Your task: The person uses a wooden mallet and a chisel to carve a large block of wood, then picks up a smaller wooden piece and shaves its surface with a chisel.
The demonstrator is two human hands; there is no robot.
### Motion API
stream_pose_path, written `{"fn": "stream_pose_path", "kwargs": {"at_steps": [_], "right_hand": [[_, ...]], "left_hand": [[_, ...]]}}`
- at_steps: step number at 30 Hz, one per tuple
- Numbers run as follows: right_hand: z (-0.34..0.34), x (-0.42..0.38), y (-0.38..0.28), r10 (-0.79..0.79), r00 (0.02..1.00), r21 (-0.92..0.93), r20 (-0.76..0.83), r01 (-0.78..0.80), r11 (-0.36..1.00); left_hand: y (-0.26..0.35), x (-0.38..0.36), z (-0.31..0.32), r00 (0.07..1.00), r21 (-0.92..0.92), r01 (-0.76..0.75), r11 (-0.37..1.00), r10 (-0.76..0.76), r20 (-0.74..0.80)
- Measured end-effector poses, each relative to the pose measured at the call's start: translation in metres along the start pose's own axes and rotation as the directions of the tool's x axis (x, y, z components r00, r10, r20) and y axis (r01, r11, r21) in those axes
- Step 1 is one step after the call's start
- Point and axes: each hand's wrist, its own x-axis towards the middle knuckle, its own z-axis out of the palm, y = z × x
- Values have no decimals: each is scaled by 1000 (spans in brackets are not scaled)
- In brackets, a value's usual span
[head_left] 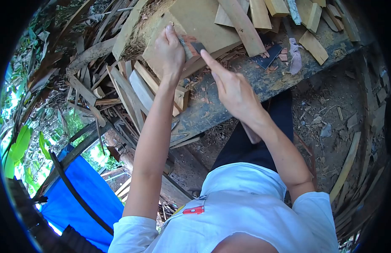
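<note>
My left hand (170, 52) is closed around a small reddish-brown piece of wood (189, 44), held against a big pale wooden block (199, 19). My right hand (237, 88) is wrapped round a knife; its index finger stretches along the tool. The dark blade (197, 46) meets or nearly meets the reddish piece. Below the palm sticks out the end of the handle (251, 134). Much of the small piece is hidden by my left hand.
Reddish shavings lie across the worn bench (204, 116). A dark flat sheet (267, 55) and a crumpled pale strip (295, 57) rest on its right part. Wood offcuts (242, 25) crowd the back; more planks (140, 90) stack at left. A blue tarp (83, 189) hangs lower left.
</note>
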Motion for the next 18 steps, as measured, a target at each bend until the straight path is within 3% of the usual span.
{"fn": "stream_pose_path", "kwargs": {"at_steps": [3, 5, 7, 11, 15, 18], "right_hand": [[-1, -11, -1, 1, 1000, -42, 28, 0, 999], [2, 5, 3, -83, 996, 2, -32, 83, 997], [2, 20, 2, -114, 993, 53, -26, 115, 992], [-11, 3, -12, 51, 994, -44, 97, -47, 998], [-5, 21, 3, -121, 993, 7, -2, 121, 993], [-10, 24, -6, -6, 998, -16, 59, 7, 1000]], "left_hand": [[-1, 3, 4, 999, -7, -35, 999, 35, -6], [-1, -1, 2, 999, 22, -30, 999, 31, -16], [6, 0, 2, 998, -2, 53, 999, -53, -35], [0, 3, 1, 998, 27, 60, 998, -60, 2], [-4, -2, 4, 998, -46, 63, 997, -64, -7], [1, 4, 3, 998, -18, 52, 998, -52, -19]]}}
